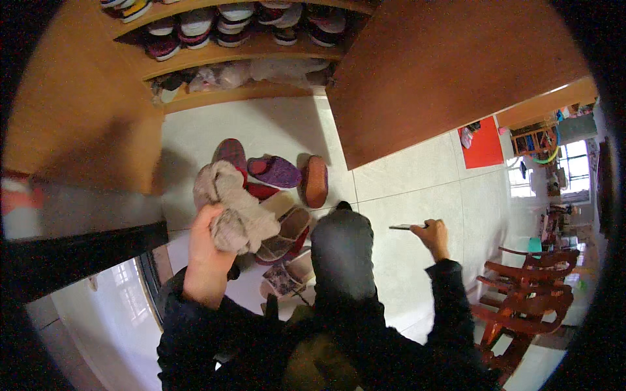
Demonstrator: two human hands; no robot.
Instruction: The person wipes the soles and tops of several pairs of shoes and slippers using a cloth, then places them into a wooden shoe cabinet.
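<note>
My left hand [209, 259] grips a bundle of beige fluffy slippers [259, 222], held up over the floor. Below and beside it lie a dark red-purple slipper [231, 150], a purple slipper [275, 171] and a brown-strapped slide sandal [288, 234]. A shoe with an orange-brown sole [315, 182] rests on its side or upside down. Nearer my body is a patterned slipper [281, 282], partly hidden. Off to the right, my right hand [434, 237] holds a thin flat object [402, 227], seen edge-on, possibly a phone. My bent knee [342, 244] sits between the hands.
Ahead stands a wooden shoe cabinet [244, 56] with several shoes on its shelves and plastic bags at the bottom. Its large door [440, 63] swings out on the right. A red mat [481, 144] and carved wooden chairs [528, 293] are farther right.
</note>
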